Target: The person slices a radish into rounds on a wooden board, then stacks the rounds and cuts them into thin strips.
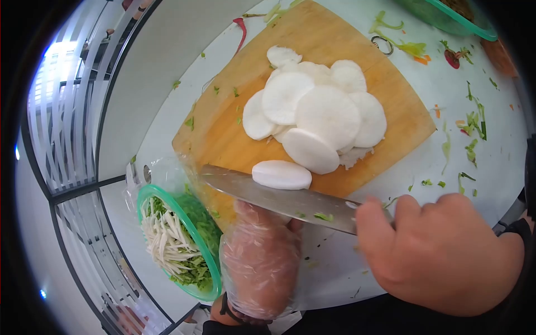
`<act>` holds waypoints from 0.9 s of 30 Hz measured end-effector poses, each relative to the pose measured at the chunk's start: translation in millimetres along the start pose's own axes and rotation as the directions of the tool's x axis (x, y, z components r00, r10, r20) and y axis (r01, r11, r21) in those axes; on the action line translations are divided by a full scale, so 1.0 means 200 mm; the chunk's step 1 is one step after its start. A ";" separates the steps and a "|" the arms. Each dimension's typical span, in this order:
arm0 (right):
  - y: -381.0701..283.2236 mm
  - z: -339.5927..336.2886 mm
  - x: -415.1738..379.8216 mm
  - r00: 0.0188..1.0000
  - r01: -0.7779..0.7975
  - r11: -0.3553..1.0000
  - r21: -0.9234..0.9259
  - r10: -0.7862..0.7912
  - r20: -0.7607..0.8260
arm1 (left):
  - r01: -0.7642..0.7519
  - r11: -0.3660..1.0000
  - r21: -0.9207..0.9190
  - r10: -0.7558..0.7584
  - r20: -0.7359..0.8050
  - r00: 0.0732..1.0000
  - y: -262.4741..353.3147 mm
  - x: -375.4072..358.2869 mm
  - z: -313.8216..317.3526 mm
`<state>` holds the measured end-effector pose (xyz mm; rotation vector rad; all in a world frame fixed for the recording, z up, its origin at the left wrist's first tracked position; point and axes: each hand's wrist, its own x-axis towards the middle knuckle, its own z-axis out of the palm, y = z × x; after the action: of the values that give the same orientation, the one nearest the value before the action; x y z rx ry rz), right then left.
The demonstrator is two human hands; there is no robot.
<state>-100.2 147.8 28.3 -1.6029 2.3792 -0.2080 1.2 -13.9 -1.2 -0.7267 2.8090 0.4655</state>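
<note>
My right hand (441,254) is closed around the handle of a large kitchen knife (268,201), its blade reaching left across the lower part of the wooden cutting board (385,151). Bits of green cling to the blade. Along the blade's far edge lies a rounded piece of white radish (282,175). Beyond it, thin round radish slices (328,114) overlap in a pile. My left hand (261,262), in a clear plastic glove, is right below the blade at the board's near edge. The blade hides its fingertips and anything they hold.
A green-rimmed bowl (209,254) with white shreds and chopped greens stands left of my left hand. Another green container (446,22) is at the top right. Green and orange scraps (473,125) litter the white table (413,173). A metal ring (382,46) lies beyond the board.
</note>
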 end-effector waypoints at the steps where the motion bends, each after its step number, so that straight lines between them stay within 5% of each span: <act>1: 0.00 -0.01 -0.01 1.000 -0.001 0.999 -0.037 0.002 0.016 | 0.007 0.998 -0.058 -0.008 -0.012 1.000 0.00 0.00 0.00; 2: 0.00 -0.02 -0.01 0.999 -0.001 0.997 -0.077 0.003 0.032 | 0.071 0.973 -0.219 -0.073 0.000 0.997 0.03 0.01 -0.02; 4: -0.01 -0.01 0.00 0.999 0.013 0.996 -0.092 -0.010 0.034 | 0.085 0.963 -0.257 -0.088 0.001 0.996 0.01 0.00 0.00; 9: 0.02 0.01 0.03 0.996 0.082 0.989 -0.126 -0.079 0.032 | -0.004 1.000 0.030 0.004 0.010 1.000 -0.02 0.00 -0.01; 14: 0.01 0.01 0.03 0.999 0.037 0.996 -0.086 -0.034 0.041 | -0.003 0.996 -0.091 0.001 -0.029 1.000 0.02 0.01 -0.02; 18: 0.03 0.06 0.06 0.995 0.103 0.965 -0.242 -0.100 0.023 | -0.049 0.993 -0.112 0.036 -0.119 0.992 0.01 0.00 0.02; 27: 0.03 0.06 0.08 0.991 0.111 0.961 -0.254 -0.087 0.101 | 0.116 0.983 -0.141 -0.130 -0.095 0.987 0.08 0.02 0.01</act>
<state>-108.5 135.8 13.0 -1.8062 2.3378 0.1614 -9.0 -1.8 -0.2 -0.9728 2.8267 0.6181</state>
